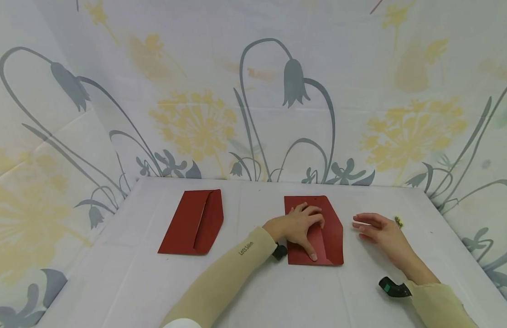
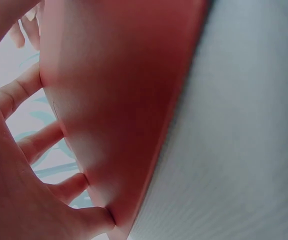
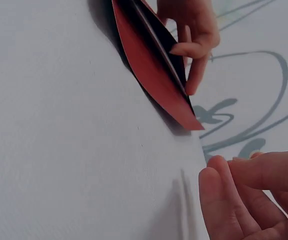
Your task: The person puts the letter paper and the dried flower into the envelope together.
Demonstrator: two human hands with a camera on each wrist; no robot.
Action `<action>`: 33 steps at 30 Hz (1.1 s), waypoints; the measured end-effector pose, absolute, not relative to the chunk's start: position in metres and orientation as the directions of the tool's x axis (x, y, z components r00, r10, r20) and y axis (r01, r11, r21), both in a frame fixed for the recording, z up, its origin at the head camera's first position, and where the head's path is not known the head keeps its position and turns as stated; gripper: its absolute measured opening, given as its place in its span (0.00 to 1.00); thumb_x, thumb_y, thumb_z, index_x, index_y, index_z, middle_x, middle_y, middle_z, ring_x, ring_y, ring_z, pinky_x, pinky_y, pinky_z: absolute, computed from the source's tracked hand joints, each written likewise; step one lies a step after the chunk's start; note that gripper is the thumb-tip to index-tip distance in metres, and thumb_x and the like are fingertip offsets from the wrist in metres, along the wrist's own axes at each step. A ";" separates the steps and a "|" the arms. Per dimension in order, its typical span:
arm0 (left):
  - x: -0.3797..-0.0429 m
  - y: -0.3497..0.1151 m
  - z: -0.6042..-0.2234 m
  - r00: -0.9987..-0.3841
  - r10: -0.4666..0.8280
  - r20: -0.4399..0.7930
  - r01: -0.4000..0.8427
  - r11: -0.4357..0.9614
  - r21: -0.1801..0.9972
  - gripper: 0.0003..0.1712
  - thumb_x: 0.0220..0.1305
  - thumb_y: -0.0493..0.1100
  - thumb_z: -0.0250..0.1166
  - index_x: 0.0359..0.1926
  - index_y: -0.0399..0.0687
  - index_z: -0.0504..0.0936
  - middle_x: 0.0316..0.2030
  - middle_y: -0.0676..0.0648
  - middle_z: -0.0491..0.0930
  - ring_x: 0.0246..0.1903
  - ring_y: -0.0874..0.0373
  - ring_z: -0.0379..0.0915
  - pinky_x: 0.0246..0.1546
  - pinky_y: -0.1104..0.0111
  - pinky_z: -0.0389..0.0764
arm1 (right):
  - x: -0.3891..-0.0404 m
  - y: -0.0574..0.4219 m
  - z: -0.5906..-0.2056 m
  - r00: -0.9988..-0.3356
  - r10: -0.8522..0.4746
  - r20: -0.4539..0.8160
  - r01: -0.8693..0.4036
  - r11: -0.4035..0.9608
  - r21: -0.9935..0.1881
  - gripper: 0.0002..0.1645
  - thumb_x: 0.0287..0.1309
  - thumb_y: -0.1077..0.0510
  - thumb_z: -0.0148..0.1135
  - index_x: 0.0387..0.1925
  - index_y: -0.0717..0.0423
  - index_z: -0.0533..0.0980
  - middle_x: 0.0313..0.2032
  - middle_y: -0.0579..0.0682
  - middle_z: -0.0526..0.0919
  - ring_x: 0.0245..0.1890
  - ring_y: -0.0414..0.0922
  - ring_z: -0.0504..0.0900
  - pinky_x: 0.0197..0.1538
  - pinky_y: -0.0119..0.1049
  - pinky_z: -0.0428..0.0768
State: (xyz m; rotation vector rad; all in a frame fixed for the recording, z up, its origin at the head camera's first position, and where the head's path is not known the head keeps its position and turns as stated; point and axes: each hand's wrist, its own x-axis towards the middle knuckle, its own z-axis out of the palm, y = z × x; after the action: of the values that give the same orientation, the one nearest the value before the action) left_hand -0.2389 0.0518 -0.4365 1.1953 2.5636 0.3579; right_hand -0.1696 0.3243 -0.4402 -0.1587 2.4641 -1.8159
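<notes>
A red envelope [image 1: 334, 248] lies on the white table with its pointed flap spread to the right. Over its pocket my left hand [image 1: 299, 228] rests with spread fingers, thumb low near the pocket's edge. In the left wrist view the fingertips [image 2: 98, 220] touch the red paper. Seen from the right wrist, the envelope's mouth [image 3: 156, 55] gapes a little beside the left fingers. My right hand [image 1: 380, 234] hovers right of the flap, fingers loosely bent with nothing visible between them. Just behind it is a small yellow-green flower sprig [image 1: 398, 222].
Another red envelope [image 1: 183, 223] lies farther left, its flap also spread to the right. A flower-printed cloth [image 1: 253, 127] rises behind the table and at both sides. Black wrist devices sit at the left [image 1: 280, 252] and right [image 1: 394, 288] wrists.
</notes>
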 end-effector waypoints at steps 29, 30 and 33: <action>-0.238 0.054 -0.440 -0.625 0.764 -0.160 0.691 0.637 0.341 0.41 0.40 0.70 0.78 0.52 0.66 0.69 0.74 0.56 0.50 0.75 0.43 0.36 0.70 0.44 0.52 | -0.143 0.397 -0.438 -0.967 0.256 0.003 0.084 0.329 -0.940 0.04 0.65 0.62 0.65 0.40 0.55 0.82 0.31 0.27 0.82 0.31 0.27 0.81 0.33 0.25 0.82; -0.238 0.054 -0.440 -0.625 0.764 -0.160 0.691 0.637 0.341 0.41 0.40 0.70 0.78 0.52 0.66 0.69 0.74 0.56 0.50 0.75 0.43 0.36 0.70 0.44 0.52 | -0.143 0.398 -0.439 -0.960 0.281 -0.004 0.106 0.349 -0.931 0.04 0.65 0.61 0.64 0.40 0.56 0.82 0.30 0.27 0.82 0.31 0.26 0.81 0.33 0.24 0.81; -0.238 0.054 -0.439 -0.625 0.764 -0.160 0.691 0.637 0.342 0.41 0.40 0.70 0.78 0.52 0.66 0.69 0.74 0.56 0.50 0.75 0.43 0.36 0.70 0.44 0.51 | -0.141 0.400 -0.440 -0.942 0.334 -0.027 0.174 0.420 -0.891 0.10 0.66 0.59 0.63 0.43 0.63 0.79 0.29 0.27 0.80 0.29 0.27 0.79 0.32 0.25 0.80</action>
State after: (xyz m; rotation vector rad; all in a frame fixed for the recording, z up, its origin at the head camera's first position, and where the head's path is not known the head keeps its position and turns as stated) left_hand -0.2377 0.0539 -0.4394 1.1738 2.5696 0.3583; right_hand -0.1412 0.3999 -0.4401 0.5002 2.7734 -1.7093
